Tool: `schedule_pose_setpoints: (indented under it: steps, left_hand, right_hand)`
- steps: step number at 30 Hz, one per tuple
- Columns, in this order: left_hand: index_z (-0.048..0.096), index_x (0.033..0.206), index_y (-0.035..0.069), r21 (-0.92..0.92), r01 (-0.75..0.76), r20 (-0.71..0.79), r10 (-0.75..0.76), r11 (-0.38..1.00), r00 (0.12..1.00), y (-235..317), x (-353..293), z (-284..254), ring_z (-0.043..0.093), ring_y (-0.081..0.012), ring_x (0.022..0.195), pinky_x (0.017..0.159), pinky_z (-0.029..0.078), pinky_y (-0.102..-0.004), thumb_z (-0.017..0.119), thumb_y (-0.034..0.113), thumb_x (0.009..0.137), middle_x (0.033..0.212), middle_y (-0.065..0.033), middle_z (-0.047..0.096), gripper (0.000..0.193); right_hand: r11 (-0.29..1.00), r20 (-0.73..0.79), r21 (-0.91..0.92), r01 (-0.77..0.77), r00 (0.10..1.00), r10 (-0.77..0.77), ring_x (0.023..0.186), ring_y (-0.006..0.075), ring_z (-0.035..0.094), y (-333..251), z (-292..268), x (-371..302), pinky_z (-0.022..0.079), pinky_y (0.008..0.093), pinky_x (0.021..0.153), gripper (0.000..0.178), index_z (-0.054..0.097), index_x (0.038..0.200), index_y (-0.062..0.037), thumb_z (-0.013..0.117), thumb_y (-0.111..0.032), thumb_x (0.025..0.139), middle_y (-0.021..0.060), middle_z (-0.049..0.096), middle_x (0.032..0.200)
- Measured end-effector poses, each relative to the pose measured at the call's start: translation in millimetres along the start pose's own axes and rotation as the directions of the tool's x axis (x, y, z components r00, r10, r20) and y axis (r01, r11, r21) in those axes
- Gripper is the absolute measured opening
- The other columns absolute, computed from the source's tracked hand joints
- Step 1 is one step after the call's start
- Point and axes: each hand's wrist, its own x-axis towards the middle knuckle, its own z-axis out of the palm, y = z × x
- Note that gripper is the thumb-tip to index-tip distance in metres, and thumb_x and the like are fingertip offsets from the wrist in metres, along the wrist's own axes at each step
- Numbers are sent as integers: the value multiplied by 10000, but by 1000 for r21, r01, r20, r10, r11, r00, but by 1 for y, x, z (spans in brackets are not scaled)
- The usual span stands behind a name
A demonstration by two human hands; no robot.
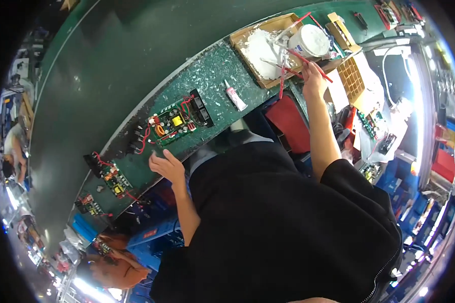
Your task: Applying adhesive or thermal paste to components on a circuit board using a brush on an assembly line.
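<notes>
My right hand [314, 81] is closed round a thin red-handled stick [324, 77], whose far end reaches over a cardboard tray [266, 84] of white paste [262, 49]; its tip is hard to make out. My left hand [169, 166] is open and holds nothing, its fingers apart at the bench's near edge. Just beyond that hand lies a green circuit board [173, 126] with a yellow transformer, an orange ring coil and red wires. A black slotted part [201, 108] adjoins the board's right end. Farther right rests a white tube [234, 97] with a pointed nozzle.
A white tub [310, 40] stands in the tray among other red sticks. To the right are a divided cardboard box [350, 79] and a red stool [289, 124]. More circuit boards [115, 180] lie at left. A co-worker in orange [117, 270] sits lower left, beside blue crates [155, 242].
</notes>
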Motion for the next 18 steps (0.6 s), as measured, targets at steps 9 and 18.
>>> schedule_pose_setpoints:
  steps: [9, 18]
  left_hand:
    - [480, 1102, -87, 56, 144, 24, -145, 988, 989, -19, -12, -2, 442, -412, 1011, 898, 354, -482, 464, 318, 964, 1084, -259, 465, 428]
    - [491, 1049, -100, -37, 280, 74, -276, 959, 958, -45, -33, -15, 500, -406, 916, 824, 416, -447, 483, 280, 958, 990, -268, 510, 391]
  right_hand:
    - [998, -129, 5, -69, 989, 69, 788, 224, 649, 27, -22, -4, 551, 307, 710, 179, 576, 942, 79, 653, -39, 833, 140, 635, 912]
    - [970, -227, 56, -237, 943, 244, 693, 194, 610, 26, -39, -33, 534, 301, 600, 177, 552, 998, 27, 602, -95, 881, 86, 584, 830]
